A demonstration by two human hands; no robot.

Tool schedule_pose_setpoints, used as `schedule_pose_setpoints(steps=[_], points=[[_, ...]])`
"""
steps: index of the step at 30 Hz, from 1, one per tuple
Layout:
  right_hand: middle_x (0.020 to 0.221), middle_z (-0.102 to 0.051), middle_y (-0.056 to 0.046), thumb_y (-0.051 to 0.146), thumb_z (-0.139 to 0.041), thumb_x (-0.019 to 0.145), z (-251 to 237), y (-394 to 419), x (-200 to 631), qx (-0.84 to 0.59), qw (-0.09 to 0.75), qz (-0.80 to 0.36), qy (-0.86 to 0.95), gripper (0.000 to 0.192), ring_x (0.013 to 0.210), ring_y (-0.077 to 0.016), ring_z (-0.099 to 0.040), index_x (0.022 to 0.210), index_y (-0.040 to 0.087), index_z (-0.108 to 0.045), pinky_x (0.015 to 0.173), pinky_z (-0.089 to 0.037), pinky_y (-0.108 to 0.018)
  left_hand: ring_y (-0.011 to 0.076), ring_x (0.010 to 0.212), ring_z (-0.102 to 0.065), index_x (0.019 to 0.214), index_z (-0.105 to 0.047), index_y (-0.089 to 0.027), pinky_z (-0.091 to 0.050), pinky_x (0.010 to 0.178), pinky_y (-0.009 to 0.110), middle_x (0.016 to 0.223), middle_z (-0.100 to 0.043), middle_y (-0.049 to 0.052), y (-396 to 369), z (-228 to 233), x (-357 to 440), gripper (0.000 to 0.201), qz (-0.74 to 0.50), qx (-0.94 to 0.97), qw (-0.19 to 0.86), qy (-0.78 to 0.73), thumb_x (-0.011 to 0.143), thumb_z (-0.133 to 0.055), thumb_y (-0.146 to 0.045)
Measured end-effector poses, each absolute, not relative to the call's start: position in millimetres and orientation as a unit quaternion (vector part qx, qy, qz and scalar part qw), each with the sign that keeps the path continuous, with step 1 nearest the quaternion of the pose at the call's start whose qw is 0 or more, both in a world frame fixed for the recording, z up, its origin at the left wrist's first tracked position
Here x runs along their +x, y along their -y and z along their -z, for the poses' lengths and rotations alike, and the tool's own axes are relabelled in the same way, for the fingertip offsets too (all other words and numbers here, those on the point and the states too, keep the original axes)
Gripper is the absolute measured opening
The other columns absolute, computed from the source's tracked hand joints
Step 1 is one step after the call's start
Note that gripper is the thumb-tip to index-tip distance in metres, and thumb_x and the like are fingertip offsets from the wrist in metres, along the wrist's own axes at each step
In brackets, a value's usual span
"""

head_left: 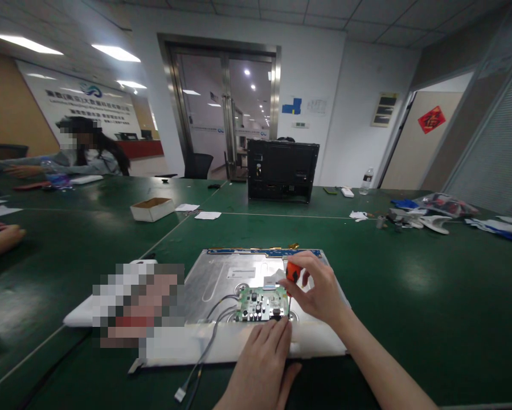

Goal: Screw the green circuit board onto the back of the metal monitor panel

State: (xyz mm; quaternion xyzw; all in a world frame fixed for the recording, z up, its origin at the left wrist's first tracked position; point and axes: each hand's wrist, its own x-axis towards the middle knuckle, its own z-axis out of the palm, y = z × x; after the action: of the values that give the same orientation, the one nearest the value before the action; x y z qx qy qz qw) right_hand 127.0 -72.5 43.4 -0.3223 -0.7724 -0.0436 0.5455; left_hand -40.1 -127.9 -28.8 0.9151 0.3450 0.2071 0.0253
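Left hand (267, 352), outstretched, crosses near edge of panel (219, 280); right grip (322, 287) holds screwdriver (294, 272); table (418, 324) stretches rightward

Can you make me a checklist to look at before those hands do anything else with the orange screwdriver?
1. Right hand has the orange screwdriver: ok, fingers are around its handle.
2. Screwdriver points down: ok, toward the right side of the green circuit board.
3. Tip seated properly: cannot tell, it's too small to see.
4. Left hand well away from the tip: not ok, its fingertips look very close.
5. White plug connected: not ok, it's loose at the wires' end.
6. Plastic bottle away from the board: ok, it stands farther back.
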Motion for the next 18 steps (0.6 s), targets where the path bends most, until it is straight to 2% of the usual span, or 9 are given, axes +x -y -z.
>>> schedule_pose_setpoints(steps=[3,6,11,15,18], points=[[0.092,-0.058,-0.005,0.020,-0.057,0.084,-49.5,76.7,126.7,-0.315,0.542,0.021,0.779,0.025,0.064,-0.0112,-0.055,0.109,0.022,-0.054,0.049,-0.047,-0.022,0.0284,0.110,-0.052,0.128,-0.046,-0.012,-0.045,0.094,0.044,0.128,-0.055,0.014,127.5,31.4,-40.3,0.047,-0.210,0.915,0.021,-0.344,0.082,-0.057,-0.019],[0.092,-0.059,-0.007,0.013,-0.052,0.080,-50.1,79.5,125.6,-0.325,0.537,0.028,0.778,0.033,0.071,-0.0150,-0.057,0.113,0.020,-0.053,0.053,-0.048,-0.025,0.0287,0.111,-0.052,0.127,-0.046,-0.013,-0.045,0.094,0.045,0.129,-0.055,0.014,126.9,33.1,-40.4,0.047,-0.215,0.915,0.014,-0.341,0.082,-0.056,-0.019],[0.082,-0.061,-0.004,0.017,-0.057,0.081,-43.5,77.6,124.4,-0.345,0.547,0.080,0.758,0.029,0.068,-0.0158,-0.057,0.109,0.020,-0.054,0.058,-0.048,-0.028,0.0291,0.112,-0.052,0.127,-0.046,-0.012,-0.045,0.094,0.046,0.129,-0.055,0.014,127.0,30.4,-40.4,0.046,-0.202,0.918,0.010,-0.342,0.083,-0.056,-0.019],[0.090,-0.060,-0.007,0.018,-0.057,0.083,-44.1,76.8,124.0,-0.354,0.565,0.096,0.739,0.024,0.072,-0.0154,-0.058,0.107,0.021,-0.058,0.060,-0.050,-0.028,0.0295,0.111,-0.053,0.127,-0.047,-0.011,-0.045,0.094,0.046,0.129,-0.055,0.015,127.8,29.2,-40.1,0.046,-0.197,0.920,0.009,-0.338,0.083,-0.056,-0.020],[0.095,-0.062,-0.008,0.012,-0.049,0.084,-46.7,78.5,124.5,-0.345,0.553,0.082,0.754,0.031,0.080,-0.0174,-0.060,0.113,0.021,-0.056,0.064,-0.050,-0.029,0.0295,0.110,-0.053,0.127,-0.047,-0.010,-0.046,0.093,0.046,0.129,-0.056,0.015,127.8,30.2,-40.3,0.047,-0.198,0.920,0.007,-0.337,0.082,-0.057,-0.020]])
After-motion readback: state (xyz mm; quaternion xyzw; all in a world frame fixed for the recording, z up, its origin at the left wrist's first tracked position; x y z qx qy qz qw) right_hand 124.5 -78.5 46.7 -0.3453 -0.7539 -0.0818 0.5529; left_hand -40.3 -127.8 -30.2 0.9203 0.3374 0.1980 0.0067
